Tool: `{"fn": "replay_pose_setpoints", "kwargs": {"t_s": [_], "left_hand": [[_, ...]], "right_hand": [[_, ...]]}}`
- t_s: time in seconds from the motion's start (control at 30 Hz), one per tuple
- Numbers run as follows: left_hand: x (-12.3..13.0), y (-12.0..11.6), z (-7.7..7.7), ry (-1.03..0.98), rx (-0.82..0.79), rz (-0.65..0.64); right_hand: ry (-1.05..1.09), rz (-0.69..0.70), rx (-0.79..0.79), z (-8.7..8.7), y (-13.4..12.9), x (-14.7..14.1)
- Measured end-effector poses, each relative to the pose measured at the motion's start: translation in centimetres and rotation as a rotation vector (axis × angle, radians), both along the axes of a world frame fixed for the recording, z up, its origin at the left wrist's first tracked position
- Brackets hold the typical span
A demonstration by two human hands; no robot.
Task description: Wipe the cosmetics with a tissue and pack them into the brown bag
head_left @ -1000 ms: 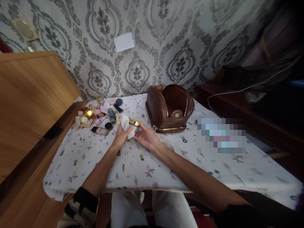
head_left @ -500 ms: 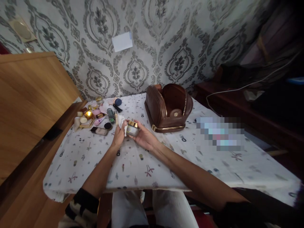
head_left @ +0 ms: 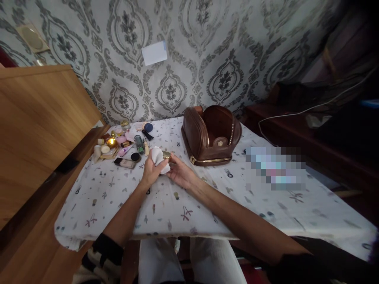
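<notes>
1 gold-lidded jar, 1 white wipe: support first, rub second

The jar is held up between the 2 hands, over the front half of the printed tablecloth, to the left of the open brown bag and apart from it. The left hand pinches the wipe against the jar, its thumb on the near side; the wipe hides most of the jar's body. The right hand, palm partly turned up, holds the jar's right side with curved fingers; how many of them touch it, I cannot tell.

This looks like wiping. To do it well, let 1 hand carry the weight while the other rubs, keep the lid uppermost, and turn the jar in small steps so that every side meets the wipe. A smooth jar could slip if both grips loosened together. Bunched folds may miss the groove under the lid, so a flat edge would likely serve better there. Keep the elbows clear of the black-capped bottle and the dark round container, which lie near the left hand.
</notes>
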State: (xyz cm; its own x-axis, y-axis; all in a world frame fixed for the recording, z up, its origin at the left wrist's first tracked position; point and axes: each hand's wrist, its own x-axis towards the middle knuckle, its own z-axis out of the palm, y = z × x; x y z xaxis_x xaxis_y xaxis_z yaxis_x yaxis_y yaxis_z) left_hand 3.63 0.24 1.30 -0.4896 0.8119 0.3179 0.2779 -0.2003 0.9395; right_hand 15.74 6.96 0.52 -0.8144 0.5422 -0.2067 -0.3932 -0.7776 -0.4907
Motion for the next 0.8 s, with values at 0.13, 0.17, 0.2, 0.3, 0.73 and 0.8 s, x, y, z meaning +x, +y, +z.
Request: {"fn": "replay_pose_setpoints", "kwargs": {"t_s": [0.13,0.17,0.2,0.3,0.73,0.8], "left_hand": [[-0.19,0.32,0.09,-0.021,0.062,0.056],[-0.29,0.41,0.07,-0.057,0.062,0.056],[-0.39,0.49,0.03,-0.089,0.057,0.032],[-0.52,0.52,-0.17,-0.121,0.038,-0.104],[-0.67,-0.12,0.07,-0.065,0.097,-0.135],[-0.81,-0.2,-0.01,-0.012,0.078,-0.128]], "right_hand": [[0.002,0.05,-0.042,0.21,0.24,0.49],[0.007,0.057,-0.058,0.31,0.23,0.54],[0.019,0.059,-0.074,0.41,0.2,0.56],[0.079,0.037,-0.111,0.65,0.23,0.59],[-0.131,-0.046,0.318,0.23,0.02,0.11],[-0.15,-0.159,0.39,0.34,-0.15,0.18]]}}
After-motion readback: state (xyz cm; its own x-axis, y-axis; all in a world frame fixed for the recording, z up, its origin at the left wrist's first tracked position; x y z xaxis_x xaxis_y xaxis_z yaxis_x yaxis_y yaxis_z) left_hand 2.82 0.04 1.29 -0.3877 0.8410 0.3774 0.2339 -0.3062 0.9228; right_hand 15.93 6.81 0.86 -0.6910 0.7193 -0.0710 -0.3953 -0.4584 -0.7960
